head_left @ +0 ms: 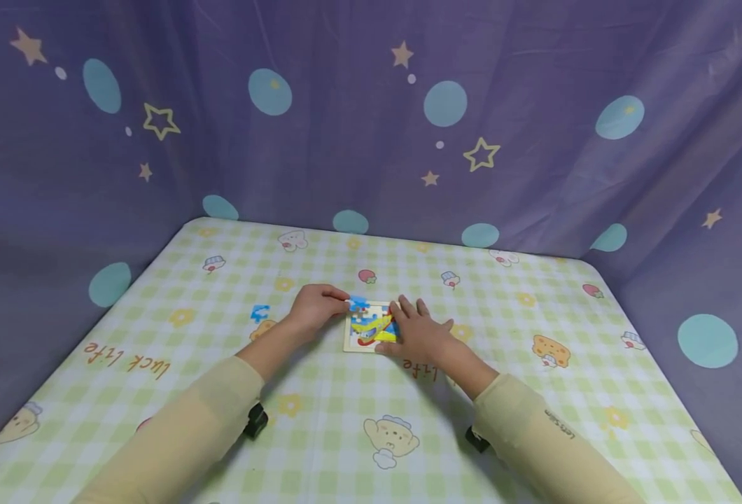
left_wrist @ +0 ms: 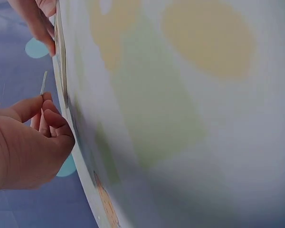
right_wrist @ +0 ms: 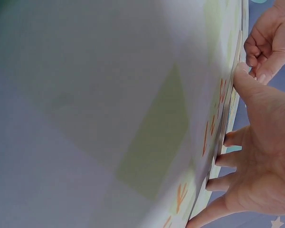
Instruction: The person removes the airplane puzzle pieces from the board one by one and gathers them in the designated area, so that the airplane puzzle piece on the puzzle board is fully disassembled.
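Pale cream long sleeves cover the forearms of the person I follow from afar. The left sleeve (head_left: 182, 420) looks plain from where I sit, its cuff stopping short of the bare left hand (head_left: 313, 309). The right sleeve (head_left: 535, 437), ending likewise above the bare right hand (head_left: 424, 336), carries small dark lettering (head_left: 559, 424) that I cannot read with certainty. I spot a black, blocky left unit (head_left: 256, 421) and right unit (head_left: 477, 439) at the sleeves' inner edges.
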{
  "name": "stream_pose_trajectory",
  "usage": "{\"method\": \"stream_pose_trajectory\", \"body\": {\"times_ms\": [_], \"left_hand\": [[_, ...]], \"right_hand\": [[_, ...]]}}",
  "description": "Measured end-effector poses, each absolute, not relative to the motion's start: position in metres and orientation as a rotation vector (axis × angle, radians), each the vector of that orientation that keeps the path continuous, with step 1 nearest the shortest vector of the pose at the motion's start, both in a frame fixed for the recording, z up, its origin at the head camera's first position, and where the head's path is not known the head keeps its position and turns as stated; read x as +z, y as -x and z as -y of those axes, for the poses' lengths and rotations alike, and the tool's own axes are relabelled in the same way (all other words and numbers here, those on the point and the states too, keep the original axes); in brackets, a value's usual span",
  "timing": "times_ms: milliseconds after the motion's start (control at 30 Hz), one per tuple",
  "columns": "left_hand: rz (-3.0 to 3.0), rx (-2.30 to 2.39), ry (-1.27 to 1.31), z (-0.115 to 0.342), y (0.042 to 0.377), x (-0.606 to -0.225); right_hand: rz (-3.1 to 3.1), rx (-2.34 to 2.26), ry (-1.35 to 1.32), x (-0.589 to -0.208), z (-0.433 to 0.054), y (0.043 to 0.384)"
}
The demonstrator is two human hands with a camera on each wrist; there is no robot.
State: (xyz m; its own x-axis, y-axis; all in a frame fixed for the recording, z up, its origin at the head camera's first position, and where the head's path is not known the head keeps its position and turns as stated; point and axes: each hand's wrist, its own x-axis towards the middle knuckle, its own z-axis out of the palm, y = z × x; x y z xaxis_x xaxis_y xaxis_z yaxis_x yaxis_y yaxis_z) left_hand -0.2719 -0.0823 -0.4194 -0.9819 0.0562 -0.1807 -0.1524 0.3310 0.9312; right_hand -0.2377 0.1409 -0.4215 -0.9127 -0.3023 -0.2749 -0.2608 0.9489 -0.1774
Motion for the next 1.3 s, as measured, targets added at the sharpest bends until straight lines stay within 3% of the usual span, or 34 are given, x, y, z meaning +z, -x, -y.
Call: {"method": "stream_pose_trajectory", "body": {"times_ms": [1300], "left_hand": [[-2.437,1.618,0.133,0.140,0.262,-0.417]], "right_hand": [[-2.802,-0.243,0.426,-0.420,-0.142,0.234]]}}
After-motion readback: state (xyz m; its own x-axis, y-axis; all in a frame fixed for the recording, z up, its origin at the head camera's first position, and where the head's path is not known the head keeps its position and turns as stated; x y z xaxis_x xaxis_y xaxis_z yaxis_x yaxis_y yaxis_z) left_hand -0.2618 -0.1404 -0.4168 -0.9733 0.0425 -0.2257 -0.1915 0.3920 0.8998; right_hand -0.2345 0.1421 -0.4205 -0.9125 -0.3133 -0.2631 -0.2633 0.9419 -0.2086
